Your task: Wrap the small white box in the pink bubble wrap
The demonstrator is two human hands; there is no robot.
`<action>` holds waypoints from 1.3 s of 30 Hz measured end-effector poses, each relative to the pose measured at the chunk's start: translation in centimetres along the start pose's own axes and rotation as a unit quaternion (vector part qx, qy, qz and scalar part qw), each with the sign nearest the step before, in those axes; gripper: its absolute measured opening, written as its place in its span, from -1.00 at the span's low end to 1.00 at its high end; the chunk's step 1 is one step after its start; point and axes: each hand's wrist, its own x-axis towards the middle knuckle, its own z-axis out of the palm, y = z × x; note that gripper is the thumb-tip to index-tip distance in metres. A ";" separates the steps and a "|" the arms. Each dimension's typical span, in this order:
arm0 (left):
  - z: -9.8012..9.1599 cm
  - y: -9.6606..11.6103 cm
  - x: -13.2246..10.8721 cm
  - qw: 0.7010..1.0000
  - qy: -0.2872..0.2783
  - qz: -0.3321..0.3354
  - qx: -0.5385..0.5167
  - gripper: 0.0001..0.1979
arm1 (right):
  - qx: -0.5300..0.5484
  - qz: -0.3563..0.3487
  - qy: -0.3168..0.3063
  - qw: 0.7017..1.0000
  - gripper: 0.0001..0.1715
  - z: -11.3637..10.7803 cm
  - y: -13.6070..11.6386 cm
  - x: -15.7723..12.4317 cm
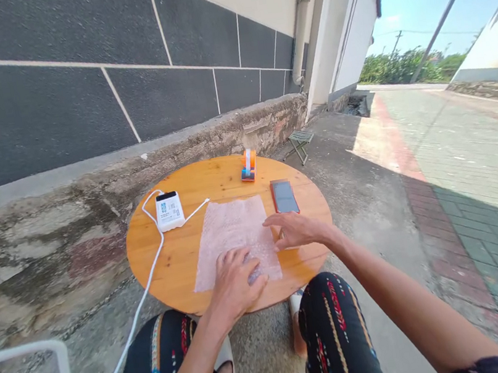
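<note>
The bubble wrap point(234, 226) lies flat across the middle of my round wooden surface point(195, 182), its near edge running just inside the rim at 6 o'clock and its near left corner close to the rim towards 7. My left hand point(238, 281) is over that near edge, fingers spread and thumb set apart, clasping nothing that I can see; how firmly it presses I cannot tell. My right hand point(295, 229) comes in from 3 o'clock, unclenched, thumb and forefinger parted at the right edge of the wrap; whether the tips touch it I cannot tell. Just past that hand, at 2 o'clock, the phone point(284, 198) leaves a narrow strip of wood between itself and the wrap. The tape point(248, 165) stands at 1 o'clock, near the far rim and apart from the sheet. At 10 o'clock sits the white box point(169, 211); its cable point(159, 246) drops over the rim around 8 o'clock, while a short lead points at the wrap's far left corner. The widest wood shows from 11 to 12 o'clock, beyond the far edge. My knees point(334, 317) flank 6 o'clock, and a stool point(300, 139) stands beyond the rim at 1.
</note>
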 end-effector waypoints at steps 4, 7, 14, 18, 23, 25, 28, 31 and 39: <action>0.2 0.2 0.1 1.000 0.010 -0.002 0.007 -0.76 | -0.003 0.041 0.023 0.999 -0.27 -0.5 -0.3 -2.6; 0.5 0.1 -0.2 1.000 0.027 0.001 0.000 -0.76 | -0.034 0.114 0.022 0.993 -0.28 -0.1 -0.5 -4.1; 0.6 -0.1 -0.7 0.999 0.038 0.009 -0.037 -0.75 | 0.014 0.148 0.095 0.984 -0.39 -0.4 -1.0 -3.6; 0.4 -0.3 -0.8 0.992 0.095 0.014 -0.079 -0.73 | 0.059 0.087 0.150 0.983 -0.42 -0.8 -3.8 -0.6; -0.5 -2.3 -1.3 0.975 0.181 -0.049 -0.120 -0.80 | 0.056 0.028 0.148 0.987 -0.42 0.8 -6.4 3.7; -0.9 -3.4 -1.5 0.975 0.176 -0.082 -0.109 -0.81 | 0.042 0.019 0.140 0.989 -0.43 1.6 -6.7 4.7; -1.4 -4.7 -1.8 0.979 0.149 -0.107 -0.091 -0.83 | 0.018 0.018 0.120 0.992 -0.45 2.3 -6.7 5.6; -1.6 -5.1 -1.8 0.984 0.116 -0.107 -0.079 -0.84 | 0.003 0.024 0.111 0.994 -0.46 2.6 -6.8 5.7; -1.6 -5.0 -1.8 0.990 0.086 -0.098 -0.052 -0.90 | -0.010 0.030 0.106 0.994 -0.48 2.4 -7.0 5.9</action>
